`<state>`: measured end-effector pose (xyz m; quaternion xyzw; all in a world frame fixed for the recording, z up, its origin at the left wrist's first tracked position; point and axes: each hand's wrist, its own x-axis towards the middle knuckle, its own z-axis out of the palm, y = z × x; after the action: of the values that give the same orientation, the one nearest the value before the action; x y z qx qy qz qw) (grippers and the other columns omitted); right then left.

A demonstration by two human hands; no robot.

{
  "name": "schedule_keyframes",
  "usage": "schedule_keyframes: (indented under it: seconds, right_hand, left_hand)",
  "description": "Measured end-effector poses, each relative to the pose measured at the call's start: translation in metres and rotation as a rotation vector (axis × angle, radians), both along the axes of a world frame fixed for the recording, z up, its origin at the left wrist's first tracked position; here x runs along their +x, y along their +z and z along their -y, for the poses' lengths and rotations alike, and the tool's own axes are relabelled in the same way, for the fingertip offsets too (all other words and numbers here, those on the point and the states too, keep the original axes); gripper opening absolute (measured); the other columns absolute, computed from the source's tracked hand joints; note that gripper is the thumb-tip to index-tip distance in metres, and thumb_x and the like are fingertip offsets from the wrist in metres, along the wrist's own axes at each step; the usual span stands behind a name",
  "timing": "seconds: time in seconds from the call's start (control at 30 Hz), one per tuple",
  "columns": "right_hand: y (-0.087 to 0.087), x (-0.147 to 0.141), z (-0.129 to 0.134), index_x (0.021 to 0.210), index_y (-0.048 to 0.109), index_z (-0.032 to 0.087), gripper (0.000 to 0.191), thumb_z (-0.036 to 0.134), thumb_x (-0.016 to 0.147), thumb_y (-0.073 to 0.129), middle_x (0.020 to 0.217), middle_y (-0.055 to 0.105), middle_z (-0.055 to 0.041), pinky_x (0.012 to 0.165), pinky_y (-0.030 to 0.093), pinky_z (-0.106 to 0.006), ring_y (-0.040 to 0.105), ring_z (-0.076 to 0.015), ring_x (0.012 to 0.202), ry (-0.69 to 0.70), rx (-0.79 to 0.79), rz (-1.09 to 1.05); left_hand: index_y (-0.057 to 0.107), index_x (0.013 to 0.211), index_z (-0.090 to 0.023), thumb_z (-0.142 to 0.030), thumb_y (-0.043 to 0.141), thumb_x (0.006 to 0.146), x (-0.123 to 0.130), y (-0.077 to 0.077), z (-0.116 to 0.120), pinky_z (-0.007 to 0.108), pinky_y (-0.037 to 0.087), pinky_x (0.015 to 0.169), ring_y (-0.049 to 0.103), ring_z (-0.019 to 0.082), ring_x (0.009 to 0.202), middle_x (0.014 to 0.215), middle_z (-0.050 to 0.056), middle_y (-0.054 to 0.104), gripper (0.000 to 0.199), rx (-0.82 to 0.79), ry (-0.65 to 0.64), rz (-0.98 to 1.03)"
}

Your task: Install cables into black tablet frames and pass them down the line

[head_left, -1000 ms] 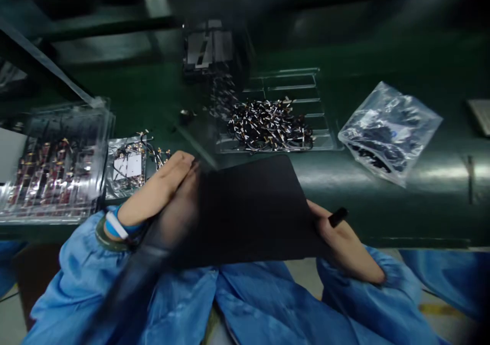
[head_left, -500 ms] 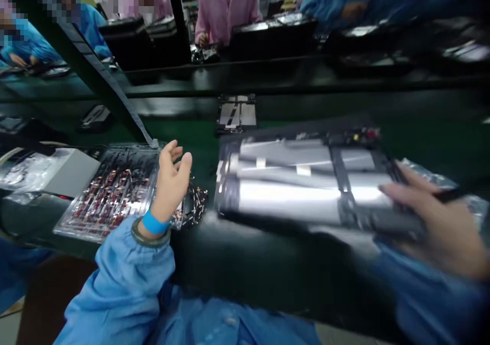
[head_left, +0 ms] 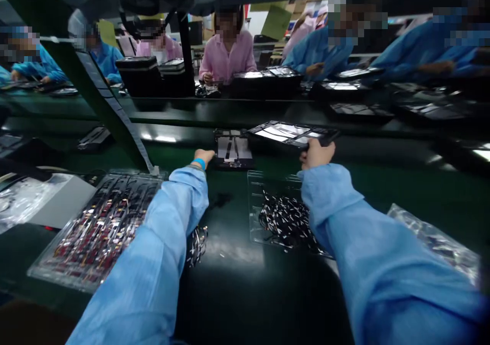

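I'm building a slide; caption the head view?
Right hand holds a dark-framed panel; left hand is beside a second panel on the green bench.

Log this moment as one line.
left hand: at left edge of grey-topped unit, grip unclear | right hand: holding dark-framed panel | cable pile: in clear tray

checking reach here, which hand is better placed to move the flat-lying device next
Likely the left hand: it is right at the left edge of the flat-lying device, while the right hand holds a second device.

Sleeves are blue, bench dark green, panel silver and black.
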<state>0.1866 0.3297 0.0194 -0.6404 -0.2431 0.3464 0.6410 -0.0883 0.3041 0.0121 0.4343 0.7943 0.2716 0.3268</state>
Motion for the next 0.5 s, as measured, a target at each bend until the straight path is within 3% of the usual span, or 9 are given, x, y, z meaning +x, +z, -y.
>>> schedule_keyframes:
  seconds: [0.13, 0.23, 0.3, 0.37, 0.43, 0.5]
  right_hand:
    - [-0.016, -0.011, -0.014, 0.118, 0.046, 0.018, 0.027, 0.024, 0.091, 0.052, 0.070, 0.049, 0.0072, 0.034, 0.030, -0.012, 0.040, -0.0020, 0.043, 0.021, -0.059, -0.054]
    - [-0.025, -0.018, -0.017, 0.121, 0.043, 0.021, 0.032, 0.023, 0.090, 0.051, 0.068, 0.048, 0.0086, 0.033, 0.029, -0.012, 0.040, -0.0027, 0.042, 0.045, -0.079, -0.078]
    - [-0.030, -0.020, -0.016, 0.120, 0.047, 0.018, 0.031, 0.027, 0.091, 0.054, 0.080, 0.056, 0.0033, 0.042, 0.042, -0.016, 0.051, -0.0049, 0.053, 0.063, -0.093, -0.089]
    - [-0.032, -0.020, -0.015, 0.119, 0.052, 0.016, 0.032, 0.032, 0.092, 0.055, 0.099, 0.061, -0.0038, 0.061, 0.053, -0.025, 0.060, -0.0106, 0.074, 0.082, -0.105, -0.100]
    - [-0.032, -0.021, -0.013, 0.120, 0.054, 0.015, 0.034, 0.035, 0.091, 0.055, 0.113, 0.060, -0.0073, 0.077, 0.055, -0.035, 0.062, -0.0161, 0.092, 0.094, -0.107, -0.108]
    - [-0.029, -0.023, -0.011, 0.122, 0.054, 0.016, 0.037, 0.036, 0.091, 0.055, 0.117, 0.059, -0.0082, 0.082, 0.054, -0.039, 0.061, -0.0183, 0.098, 0.094, -0.104, -0.111]
  left_hand:
    - [0.053, 0.122, -0.016, -0.037, 0.056, 0.090, -0.025, 0.014, 0.005, 0.043, 0.053, 0.085, 0.060, 0.021, 0.102, 0.120, 0.010, 0.057, 0.038, 0.016, 0.028, 0.115]
    - [0.053, 0.122, -0.016, -0.038, 0.057, 0.090, -0.020, 0.009, 0.007, 0.043, 0.052, 0.086, 0.059, 0.022, 0.103, 0.121, 0.010, 0.057, 0.039, -0.013, 0.050, 0.140]
    - [0.054, 0.121, -0.015, -0.037, 0.058, 0.089, -0.005, 0.001, 0.004, 0.044, 0.051, 0.088, 0.058, 0.023, 0.106, 0.122, 0.011, 0.056, 0.039, -0.015, 0.061, 0.143]
    - [0.054, 0.121, -0.015, -0.035, 0.059, 0.088, 0.011, -0.005, 0.001, 0.044, 0.051, 0.089, 0.058, 0.024, 0.108, 0.123, 0.011, 0.056, 0.039, 0.011, 0.065, 0.161]
    - [0.054, 0.121, -0.015, -0.035, 0.059, 0.088, 0.022, -0.004, 0.000, 0.044, 0.051, 0.088, 0.058, 0.023, 0.107, 0.122, 0.011, 0.056, 0.038, 0.061, 0.062, 0.205]
    - [0.054, 0.120, -0.016, -0.036, 0.058, 0.089, 0.022, 0.005, 0.003, 0.043, 0.052, 0.087, 0.059, 0.023, 0.105, 0.121, 0.010, 0.057, 0.037, 0.129, 0.056, 0.267]
